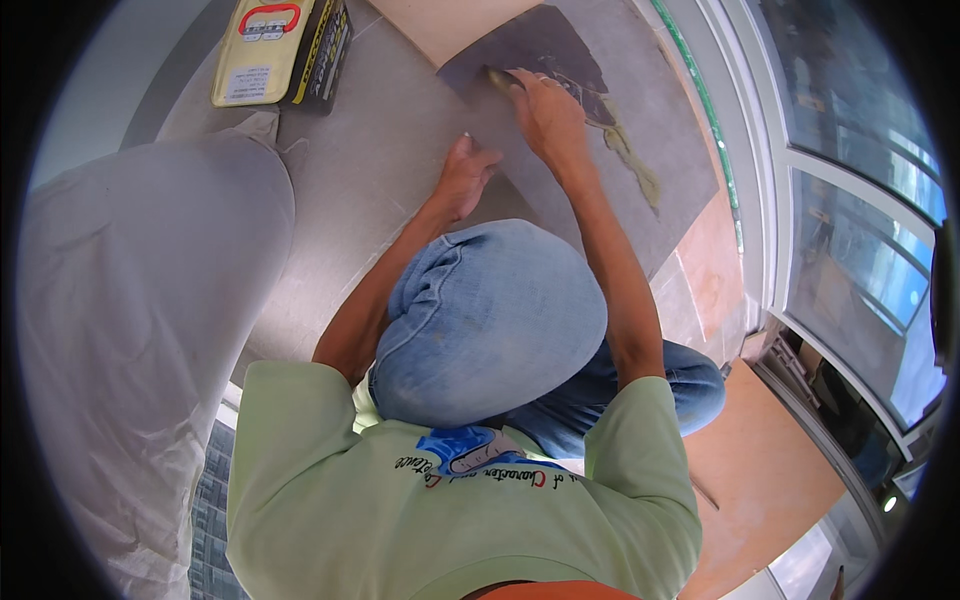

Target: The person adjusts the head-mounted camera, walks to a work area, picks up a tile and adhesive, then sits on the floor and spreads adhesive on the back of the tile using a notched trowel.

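Observation:
My right hand (553, 112) is closed around a short hand tool (500, 80) with a dark end. Its working edge is hidden by my fingers. The tool is over a large grey sheet (560, 190) on the floor, by a dark, wet-looking patch (545, 45). A streak of yellow-green paste (632, 165) runs along the sheet, right of my hand. My left hand (466, 177) is held low beside my raised knee with thumb and fingers apart. It has nothing in it.
A rectangular can (258, 55) with a cream top and red handle stands at the far left. White sheeting (150, 300) drapes over something on the left. A glazed frame (780, 190) borders the right, with a tan board (760, 460) lying near it.

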### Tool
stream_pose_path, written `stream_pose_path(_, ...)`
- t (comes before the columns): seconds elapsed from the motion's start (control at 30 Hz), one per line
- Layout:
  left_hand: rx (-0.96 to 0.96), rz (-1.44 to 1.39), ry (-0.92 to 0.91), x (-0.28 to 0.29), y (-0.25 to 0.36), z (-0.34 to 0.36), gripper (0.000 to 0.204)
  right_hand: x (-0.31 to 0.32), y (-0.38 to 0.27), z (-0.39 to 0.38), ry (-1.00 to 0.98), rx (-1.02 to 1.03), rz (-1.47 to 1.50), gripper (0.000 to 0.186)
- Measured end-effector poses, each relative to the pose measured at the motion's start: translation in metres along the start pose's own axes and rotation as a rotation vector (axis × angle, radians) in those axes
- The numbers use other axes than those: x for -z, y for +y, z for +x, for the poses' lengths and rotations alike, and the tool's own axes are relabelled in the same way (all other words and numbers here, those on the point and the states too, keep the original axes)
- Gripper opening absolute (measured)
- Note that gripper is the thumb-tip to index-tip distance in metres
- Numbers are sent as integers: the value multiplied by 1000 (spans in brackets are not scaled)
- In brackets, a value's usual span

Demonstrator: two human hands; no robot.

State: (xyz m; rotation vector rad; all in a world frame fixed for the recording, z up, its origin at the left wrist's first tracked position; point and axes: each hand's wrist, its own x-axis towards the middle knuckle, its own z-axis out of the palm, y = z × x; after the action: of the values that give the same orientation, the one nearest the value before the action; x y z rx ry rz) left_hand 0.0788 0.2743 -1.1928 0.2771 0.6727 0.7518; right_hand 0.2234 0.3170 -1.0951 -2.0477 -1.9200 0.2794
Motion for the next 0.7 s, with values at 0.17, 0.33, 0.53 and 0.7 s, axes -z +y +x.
stream_pose_path(0.17, 17, -1, 18, 0, -2, -2, 40, 7, -25, 13, -72, -21, 31, 29)
stream_pose_path(0.33, -8, 41, -36, -7, 5, -3, 45, -7, -47, 18, 52, 179, -106, 22)
stream_pose_path(0.53, -15, 56, -9, -10, 6, -6, 40, -3, -47, 18, 58, 358, -128, 26)
stream_pose_path(0.7, -20, 88, -6, -8, 3, -2, 41, 7, -34, 30, 24, 259, -62, 28)
